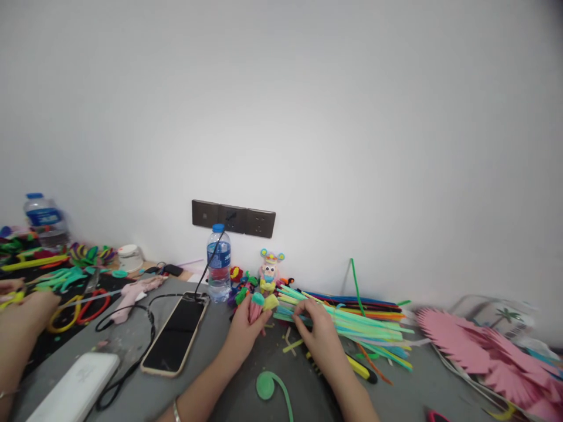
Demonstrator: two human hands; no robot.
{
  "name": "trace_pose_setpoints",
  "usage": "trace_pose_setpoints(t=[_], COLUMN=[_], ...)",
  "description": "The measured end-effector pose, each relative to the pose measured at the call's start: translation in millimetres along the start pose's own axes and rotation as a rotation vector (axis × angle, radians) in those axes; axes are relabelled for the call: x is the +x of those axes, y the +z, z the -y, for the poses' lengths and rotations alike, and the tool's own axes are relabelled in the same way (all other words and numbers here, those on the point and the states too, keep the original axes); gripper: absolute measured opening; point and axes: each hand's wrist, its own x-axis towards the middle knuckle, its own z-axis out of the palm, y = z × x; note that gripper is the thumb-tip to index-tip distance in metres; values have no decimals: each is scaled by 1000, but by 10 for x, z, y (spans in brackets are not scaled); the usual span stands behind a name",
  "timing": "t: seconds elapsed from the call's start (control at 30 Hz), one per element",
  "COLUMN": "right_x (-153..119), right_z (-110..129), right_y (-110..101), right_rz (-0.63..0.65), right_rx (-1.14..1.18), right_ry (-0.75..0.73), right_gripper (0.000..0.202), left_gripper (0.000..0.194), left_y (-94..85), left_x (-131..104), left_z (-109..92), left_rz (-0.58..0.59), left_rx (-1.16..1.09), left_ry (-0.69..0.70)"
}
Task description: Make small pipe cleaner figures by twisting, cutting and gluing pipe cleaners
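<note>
My left hand (247, 328) is closed round a small rolled craft piece (255, 309) in pink and mint green, with a pale yellow part beside its fingertips. Just to the right, my right hand (315, 328) hovers by the bundle of pastel pipe cleaners (365, 325), thumb and forefinger curled together; whatever they pinch is too small to make out. Between and below the wrists lies a flat green coil (265, 385) with a loose tail. A small figure (268, 269) with big eyes stands behind my hands, against the wall.
A water bottle (219, 264), a phone (176, 334) on a cable and a white power bank (74, 387) lie left. A yellow cutter (358, 367) sits by my right wrist; pink zigzag-edged paper (475, 351) is far right. Another person's hand (33, 310) works near scissors (92, 306) and a glue gun (129, 299).
</note>
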Motion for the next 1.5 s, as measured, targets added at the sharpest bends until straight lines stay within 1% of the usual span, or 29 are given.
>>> trace_pose_setpoints(t=[0.07,0.17,0.3,0.47,0.6,0.7,0.77,0.87,0.9,0.97,1.0,1.03,1.07,1.1,1.2,1.23,1.27,1.3,1.33,1.43,1.5], right_x=[-1,2,22,45,59,58,55,57,60,67,67,63,56,42,-29,-60,-92,-123,-152,-218,-241], right_z=[-17,-46,-48,36,82,62,42,55,80,166,222,283,344,400,516,534,544,547,545,536,537], right_y=[6,22,36,15,-17,-15,-3,-8,-22,-68,-94,-117,-133,-139,-93,-61,-26,8,39,102,119], right_rz=[15,25,15,-47,-115,-143,-133,-124,-139,-167,-155,-114,-42,60,424,525,599,644,661,630,620], right_rx=[57,106,121,79,73,86,112,161,168,176,190,219,262,307,394,390,361,310,248,72,29], right_ry=[30,60,28,-41,-54,-12,40,79,69,12,-26,-58,-72,-55,89,134,168,188,195,160,137], right_gripper=[5,10,7,9,10,16,18,10,8,14,14,12,11,12,9,6,4,7,13,32,32], left_gripper=[44,45,49,46,52,56,57,58,57,55,54,52,51,49,45,44,45,46,47,50,53], left_y=[-3,-1,15,21,24,24,20,6,2,-7,-11,-15,-17,-19,-15,-11,-6,-1,5,17,21], left_x=[1,-3,-9,-9,-2,-1,-3,-2,-1,2,4,5,6,5,-2,-6,-10,-14,-16,-15,-8], left_z=[5,-4,-27,-25,-23,-32,-29,-1,11,25,23,15,2,-16,-69,-81,-88,-90,-87,-56,-23], left_rz=[1,5,13,58,39,30,26,27,33,40,34,17,-10,-38,-78,-74,-67,-58,-50,-35,-36], left_rx=[4,-10,-60,-86,-129,-153,-165,-180,-182,-175,-160,-134,-104,-74,-42,-54,-70,-86,-102,-145,-169], left_ry=[-6,-19,-49,-65,-120,-138,-144,-134,-126,-109,-95,-74,-47,-21,2,-9,-20,-26,-27,-26,-40])
